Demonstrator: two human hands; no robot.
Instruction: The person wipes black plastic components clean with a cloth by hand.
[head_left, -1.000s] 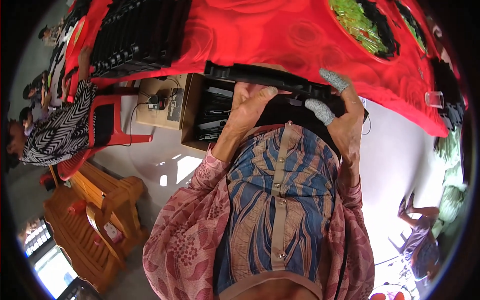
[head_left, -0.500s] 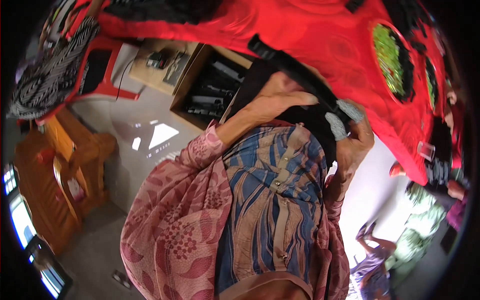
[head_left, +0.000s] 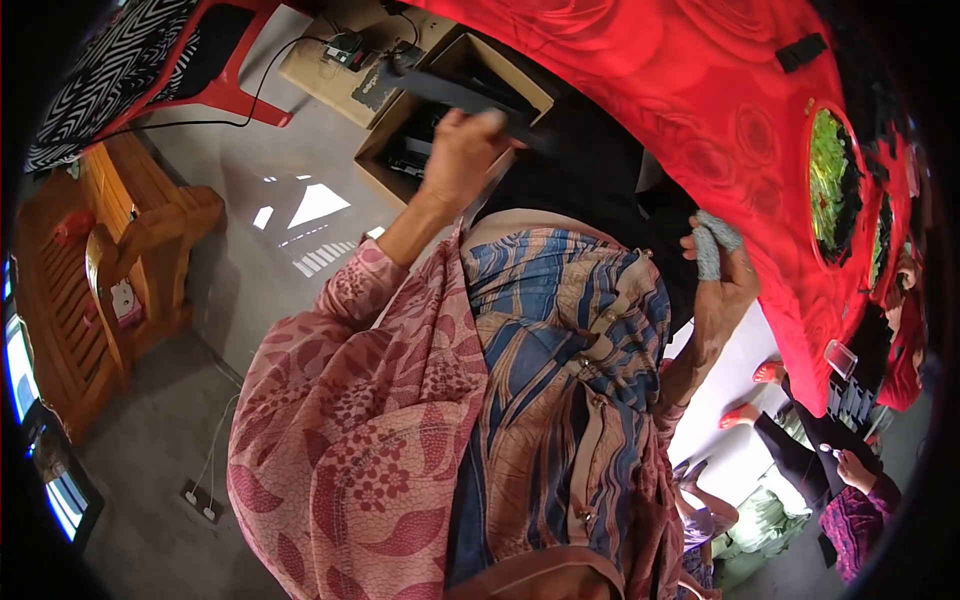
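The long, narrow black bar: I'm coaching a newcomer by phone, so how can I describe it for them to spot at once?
Left of the big red rose-patterned tablecloth is an open brown cardboard box. Across it in the picture, the left hand grips the long, narrow black bar. Unlike the black pieces inside the box, this bar is hand-held.
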